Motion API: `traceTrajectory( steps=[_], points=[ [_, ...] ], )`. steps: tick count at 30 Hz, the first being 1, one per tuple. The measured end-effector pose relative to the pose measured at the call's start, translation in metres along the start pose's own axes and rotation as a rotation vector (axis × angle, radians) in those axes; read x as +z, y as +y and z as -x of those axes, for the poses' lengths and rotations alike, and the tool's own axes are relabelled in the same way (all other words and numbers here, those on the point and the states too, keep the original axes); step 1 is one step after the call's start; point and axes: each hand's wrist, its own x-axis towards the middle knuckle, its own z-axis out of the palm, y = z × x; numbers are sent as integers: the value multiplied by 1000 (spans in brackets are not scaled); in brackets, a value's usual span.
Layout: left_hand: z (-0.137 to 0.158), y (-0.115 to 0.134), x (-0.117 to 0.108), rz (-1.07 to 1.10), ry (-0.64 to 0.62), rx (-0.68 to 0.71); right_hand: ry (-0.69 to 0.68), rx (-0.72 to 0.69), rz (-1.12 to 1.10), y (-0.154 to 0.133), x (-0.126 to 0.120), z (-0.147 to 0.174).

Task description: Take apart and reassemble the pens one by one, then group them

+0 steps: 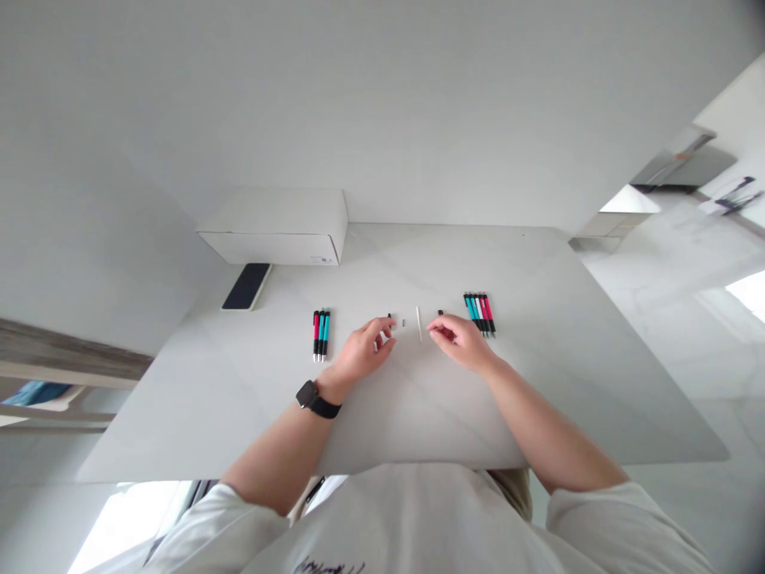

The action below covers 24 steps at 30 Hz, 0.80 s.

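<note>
My left hand (pixel 366 347) hovers over the table with its fingers curved and thumb apart from them, holding nothing I can see. Beside its fingertips lies a small black piece (pixel 390 316), partly hidden. My right hand (pixel 460 341) is loosely curled, with a small gap between thumb and forefinger. Another black piece (pixel 441 312) shows just behind it, the rest covered by the hand. Between the hands a thin white pen refill (pixel 419 324) lies lengthwise. Left of it are tiny dark-and-silver parts (pixel 403 323), too small to name.
Three pens (pixel 321 335), one red and two teal, lie left of my left hand. Several teal, white and red pens (pixel 479 313) lie in a row at the right. A white box (pixel 272 243) and a phone (pixel 247 286) are at the back left of the white table (pixel 574 383).
</note>
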Motion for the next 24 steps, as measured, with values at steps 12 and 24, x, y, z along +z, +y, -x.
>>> traceTrajectory(
  steps=[12,24],
  points=[
    [6,15,21,-288,-244,243,-332,-97,138,9,7,22],
    [3,11,19,-307,-286,208,-385,-71,158,21,12,25]
  ],
)
